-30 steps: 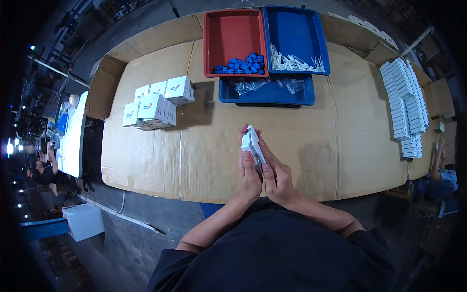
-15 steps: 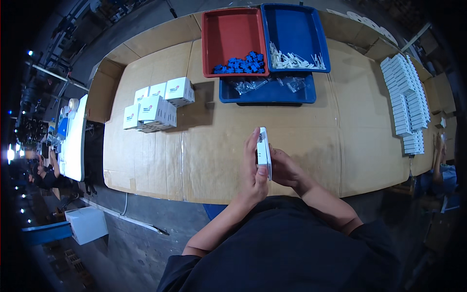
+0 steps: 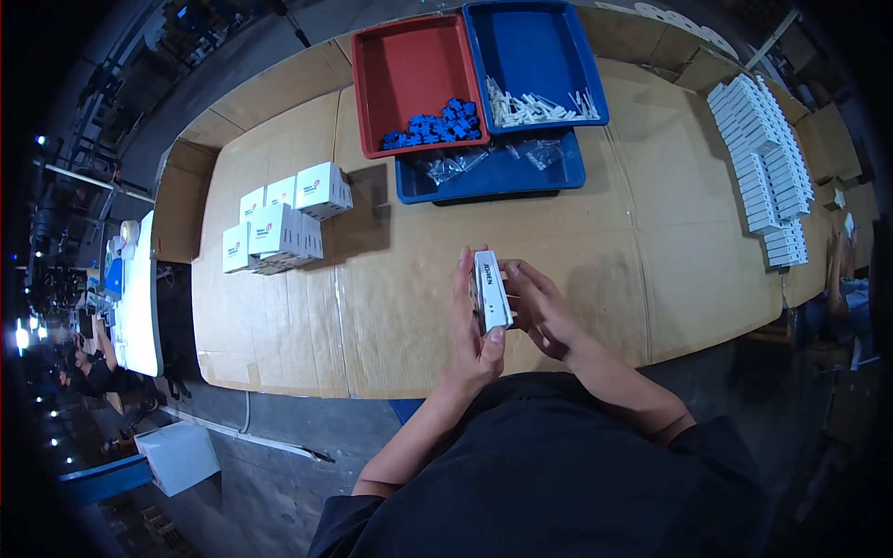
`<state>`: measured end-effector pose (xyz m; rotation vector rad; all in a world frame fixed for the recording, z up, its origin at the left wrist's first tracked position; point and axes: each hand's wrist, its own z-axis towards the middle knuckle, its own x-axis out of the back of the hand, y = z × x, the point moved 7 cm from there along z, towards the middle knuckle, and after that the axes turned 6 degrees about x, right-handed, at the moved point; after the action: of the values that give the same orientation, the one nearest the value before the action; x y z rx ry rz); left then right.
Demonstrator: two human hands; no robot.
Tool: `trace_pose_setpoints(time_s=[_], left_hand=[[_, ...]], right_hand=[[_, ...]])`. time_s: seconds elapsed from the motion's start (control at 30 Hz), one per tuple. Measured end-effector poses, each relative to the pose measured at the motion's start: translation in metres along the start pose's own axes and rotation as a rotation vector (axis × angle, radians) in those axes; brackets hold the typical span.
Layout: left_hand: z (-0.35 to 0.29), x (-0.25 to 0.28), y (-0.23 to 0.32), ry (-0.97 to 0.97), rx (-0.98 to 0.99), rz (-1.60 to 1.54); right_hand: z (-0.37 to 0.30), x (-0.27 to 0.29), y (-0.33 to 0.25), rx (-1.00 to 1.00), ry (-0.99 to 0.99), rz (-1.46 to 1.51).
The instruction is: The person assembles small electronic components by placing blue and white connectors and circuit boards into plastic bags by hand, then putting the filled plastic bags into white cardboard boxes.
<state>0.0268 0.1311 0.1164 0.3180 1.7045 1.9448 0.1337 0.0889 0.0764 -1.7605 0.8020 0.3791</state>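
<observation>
I see the left hand [image 3: 473,325] closed around a small white box [image 3: 491,290], its fingers on the left side and the thumb at the lower end. The right hand [image 3: 544,312] touches the box from the right with bent fingers, also gripping it. The box is held on edge above the cardboard-covered bench [image 3: 391,307], near its front edge. Farther back stand a red tray [image 3: 409,70] with blue parts [image 3: 433,126] and a blue tray [image 3: 535,46] with white parts [image 3: 530,107]. A group of white boxes [image 3: 279,223] stands at the left.

bright overhead light | soft shadows | dark, bent fisheye rim
</observation>
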Motion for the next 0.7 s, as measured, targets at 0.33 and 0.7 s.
trace_pose_setpoints(time_s=[0.33, 0.7], left_hand=[[0.0, 0.016, 0.013, 0.124, -0.346, 0.537], [-0.004, 0.023, 0.015, 0.227, -0.421, 0.511]], right_hand=[[-0.014, -0.047, -0.009, 0.198, -0.08, -0.22], [-0.03, -0.052, -0.004, 0.177, -0.054, -0.393]])
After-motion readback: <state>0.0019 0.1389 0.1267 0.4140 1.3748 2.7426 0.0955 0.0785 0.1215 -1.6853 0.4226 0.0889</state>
